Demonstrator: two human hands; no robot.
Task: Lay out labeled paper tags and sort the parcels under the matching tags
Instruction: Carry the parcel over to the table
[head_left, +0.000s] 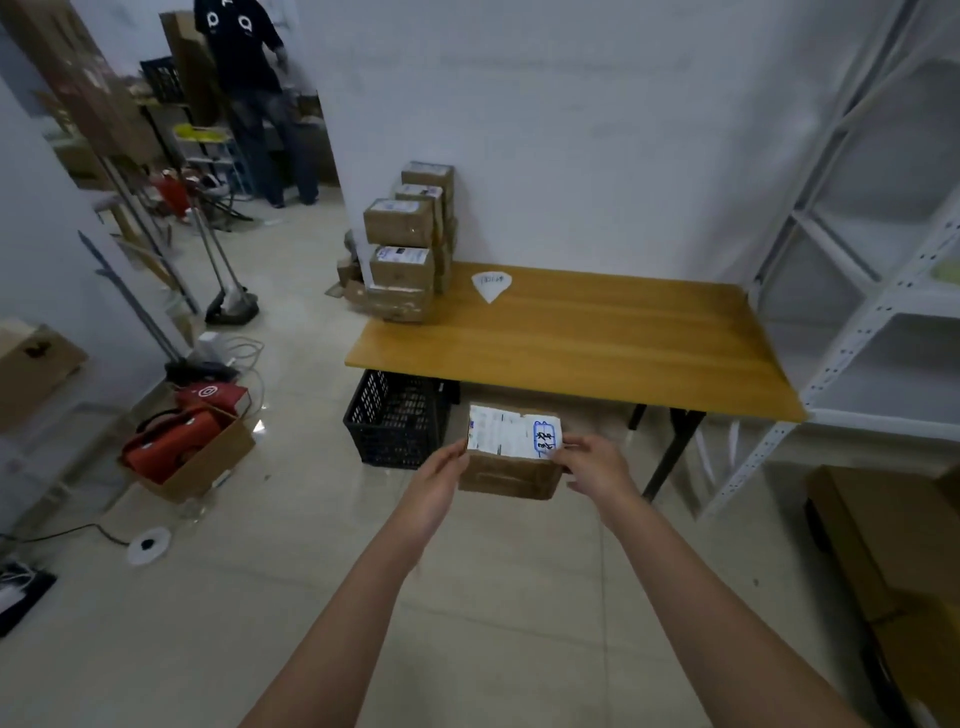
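Observation:
I hold a brown cardboard parcel (511, 470) in the air in front of the wooden table (597, 343), below its front edge. A white shipping label with blue handwriting covers the parcel's top. My left hand (441, 478) grips its left side and my right hand (592, 467) grips its right side. One white paper tag (491, 284) with writing lies on the table near the back left. A stack of several brown parcels (405, 244) stands on the table's back left corner against the wall.
A black plastic crate (395, 421) sits on the floor under the table's left end. White metal shelving (883, 260) stands to the right. An open box with red items (182, 447), cables and brooms lie at left. A person (254, 78) stands in the far doorway.

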